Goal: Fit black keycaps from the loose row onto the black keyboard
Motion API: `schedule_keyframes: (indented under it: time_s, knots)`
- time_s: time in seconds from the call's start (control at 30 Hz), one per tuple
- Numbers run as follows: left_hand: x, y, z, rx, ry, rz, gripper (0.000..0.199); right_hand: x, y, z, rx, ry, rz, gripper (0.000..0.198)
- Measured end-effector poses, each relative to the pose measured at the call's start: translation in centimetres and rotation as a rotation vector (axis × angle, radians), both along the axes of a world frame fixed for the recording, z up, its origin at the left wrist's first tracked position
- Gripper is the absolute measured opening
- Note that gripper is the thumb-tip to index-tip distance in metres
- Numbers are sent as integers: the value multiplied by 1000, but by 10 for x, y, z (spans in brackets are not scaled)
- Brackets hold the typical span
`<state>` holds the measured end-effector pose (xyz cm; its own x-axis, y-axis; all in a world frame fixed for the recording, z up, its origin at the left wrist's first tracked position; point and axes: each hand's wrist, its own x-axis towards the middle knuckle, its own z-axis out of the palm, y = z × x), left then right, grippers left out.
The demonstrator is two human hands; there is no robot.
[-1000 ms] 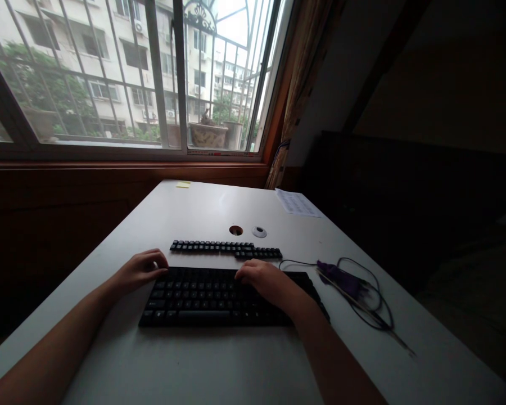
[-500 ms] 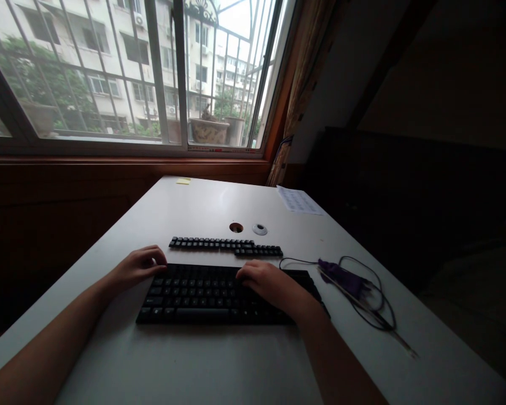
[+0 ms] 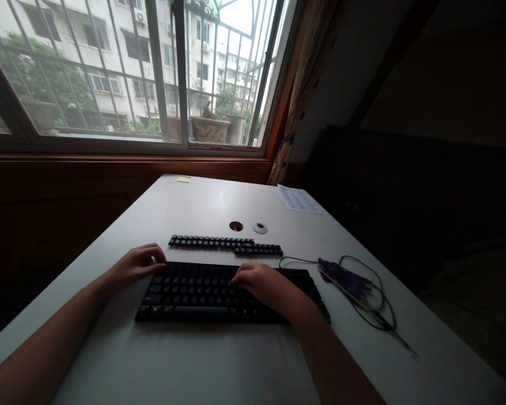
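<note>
Below a barred window (image 3: 180, 101) with a tied curtain (image 3: 298, 98), along the lit side of a dim room, stands a white table (image 3: 152, 360). On it lies a black keyboard (image 3: 206, 295), flat, its far rows too dark to make out; just beyond, loose black keycaps (image 3: 211, 242) stand in lines. To the right a looped cable (image 3: 392, 308) lies with a purple cloth (image 3: 343, 278) and a thin stick (image 3: 398, 337); a printed sheet (image 3: 300, 199) lies farther back. At the keyboard's far left corner the left hand (image 3: 137, 262) stays put, thumb and fingers curled toward one another. The right hand (image 3: 266, 285), fingers drawn close over the middle keys, has shifted slightly toward its owner within the last half second, which suggests that the work is now on a nearer row; from where I stand, I cannot tell whether either hand pinches anything. Smallest: a pale ring (image 3: 255, 229) beside a round hole (image 3: 236, 226), and a yellow note (image 3: 183, 179) at the back left corner.
</note>
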<state>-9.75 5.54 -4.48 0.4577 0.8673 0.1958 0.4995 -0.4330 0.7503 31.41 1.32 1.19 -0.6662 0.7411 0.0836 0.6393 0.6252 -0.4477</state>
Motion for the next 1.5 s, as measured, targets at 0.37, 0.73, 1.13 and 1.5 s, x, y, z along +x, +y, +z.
schedule_keyframes:
  time_s: [0.37,0.73,1.13,1.5]
  knots:
    - [0,0,0,11,5,-3,29,9,2,6,21,165,-106,23]
    - [3,-3,5,43,16,7,30,0,4,-15,19,68,-194,39]
    - [0,-3,1,14,10,30,30,-1,16,-29,-123,195,-238,39]
    - [-3,-2,0,2,16,20,28,5,14,-29,-130,212,-174,53]
